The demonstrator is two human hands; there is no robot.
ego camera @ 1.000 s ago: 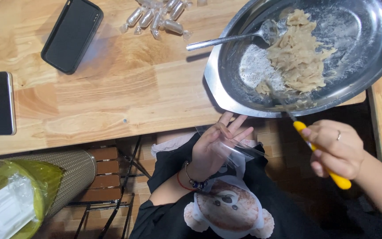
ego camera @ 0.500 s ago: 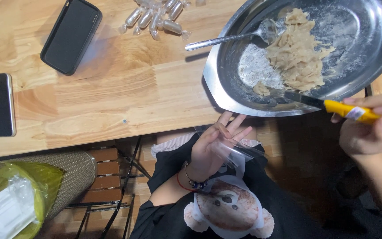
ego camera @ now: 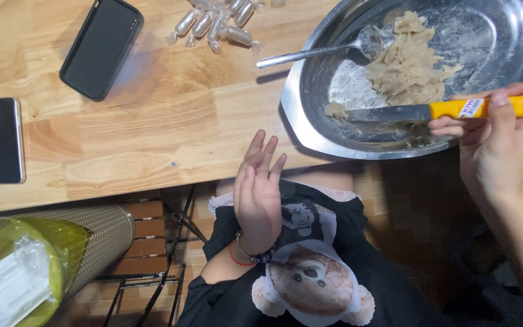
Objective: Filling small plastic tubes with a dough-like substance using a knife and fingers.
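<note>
My right hand [ego camera: 496, 140] grips the yellow handle of a knife [ego camera: 420, 112] whose blade lies flat inside a large metal bowl [ego camera: 301, 115], its tip touching a small bit of dough [ego camera: 335, 110]. A heap of floury dough pieces [ego camera: 408, 65] fills the bowl's middle, and a metal spoon [ego camera: 316, 53] rests over the rim with its head by the dough. My left hand [ego camera: 258, 190] hovers below the table edge, fingers spread, palm away, holding nothing. It wears a bead bracelet at the wrist.
On the wooden table [ego camera: 152, 121] lie a black phone case [ego camera: 101, 47], a dark phone [ego camera: 3, 140] at the left edge and several wrapped candies [ego camera: 213, 24]. A bin with a yellow-green liner [ego camera: 25, 266] and a slatted stool [ego camera: 146, 242] stand below.
My right hand has swung the knife up from below the table and laid its blade into the bowl. My left hand has risen slightly toward the table edge.
</note>
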